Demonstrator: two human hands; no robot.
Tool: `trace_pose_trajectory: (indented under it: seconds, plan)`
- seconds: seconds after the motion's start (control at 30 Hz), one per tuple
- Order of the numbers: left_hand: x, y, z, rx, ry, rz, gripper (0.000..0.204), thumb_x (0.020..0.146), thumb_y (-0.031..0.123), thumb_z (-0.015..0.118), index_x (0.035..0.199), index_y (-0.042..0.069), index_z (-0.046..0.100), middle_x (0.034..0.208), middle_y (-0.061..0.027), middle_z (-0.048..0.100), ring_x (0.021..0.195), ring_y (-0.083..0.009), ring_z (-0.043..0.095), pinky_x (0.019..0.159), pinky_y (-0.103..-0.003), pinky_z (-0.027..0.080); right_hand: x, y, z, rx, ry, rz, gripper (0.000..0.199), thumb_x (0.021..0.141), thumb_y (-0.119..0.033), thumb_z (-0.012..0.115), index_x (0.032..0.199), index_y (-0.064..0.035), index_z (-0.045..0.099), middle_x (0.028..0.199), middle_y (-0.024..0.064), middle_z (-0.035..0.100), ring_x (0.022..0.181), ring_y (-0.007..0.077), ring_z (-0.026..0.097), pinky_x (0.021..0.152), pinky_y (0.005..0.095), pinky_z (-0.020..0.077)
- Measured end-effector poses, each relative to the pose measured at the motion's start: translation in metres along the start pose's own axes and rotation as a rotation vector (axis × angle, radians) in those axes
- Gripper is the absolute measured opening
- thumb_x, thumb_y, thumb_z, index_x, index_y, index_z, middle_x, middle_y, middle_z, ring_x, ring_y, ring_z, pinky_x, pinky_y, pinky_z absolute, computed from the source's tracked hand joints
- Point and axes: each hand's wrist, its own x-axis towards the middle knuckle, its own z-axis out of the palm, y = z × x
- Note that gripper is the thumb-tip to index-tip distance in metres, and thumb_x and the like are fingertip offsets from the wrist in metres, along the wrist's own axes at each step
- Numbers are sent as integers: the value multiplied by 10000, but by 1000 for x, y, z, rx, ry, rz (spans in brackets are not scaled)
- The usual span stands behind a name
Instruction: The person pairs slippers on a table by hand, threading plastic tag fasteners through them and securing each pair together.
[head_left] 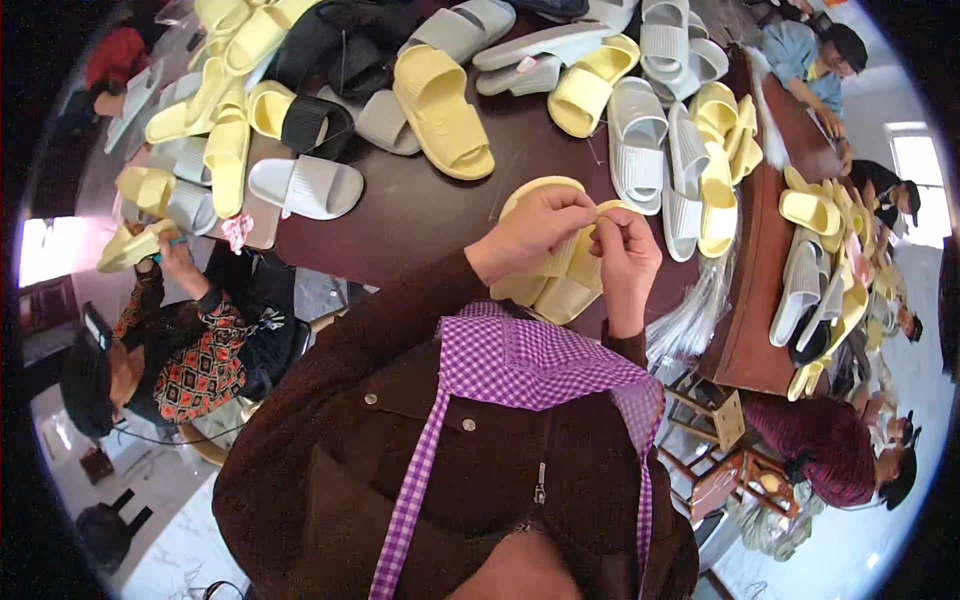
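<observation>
My left hand (pixel 535 232) and my right hand (pixel 626 252) are raised close together, fingertips nearly meeting. Both are closed in a pinch. What they hold is too small or too thin to make out. Just below and behind them, a pair of yellow slippers (pixel 568 285) lies side by side at the near edge of the dark red table (pixel 390 225). My left hand partly covers another yellow slipper top (pixel 543 186). To the right of my right hand, a bundle of thin, clear-white strands (pixel 690 315) hangs over the table edge.
Grey slippers (pixel 638 140) and yellow slippers (pixel 445 110) are piled across the table's far side. A co-worker (pixel 190 350) at the left handles a yellow slipper (pixel 135 245). More people sit at the right around another table (pixel 745 330) with slippers. A wooden stool (pixel 715 425) stands nearby.
</observation>
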Motion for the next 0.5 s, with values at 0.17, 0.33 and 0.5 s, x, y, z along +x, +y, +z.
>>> trace_pose_trajectory:
  seconds: [0.17,0.33,0.5]
  plan:
    - [4,-27,-15,299,232,326,331,811,121,567,1108,-17,521,888,-47,549,732,-92,529,648,-225,439,18,46,-12,-307,119,-286,111,798,-28,579,895,24,590,768,107,618,658,173,591,623,283,469]
    - [4,-64,-84,631,466,358,463,801,117,576,1208,-50,434,1061,-114,539,870,-161,548,753,-284,458,4,104,-41,-597,61,-193,177,809,-89,564,936,30,592,834,194,624,740,326,609,659,370,470]
    - [4,-123,-114,483,542,82,414,785,142,575,1134,-57,478,1009,-150,565,873,-209,557,758,-316,460,-10,141,-22,-662,-185,176,282,800,-188,596,940,56,570,780,195,598,723,266,601,618,342,459]
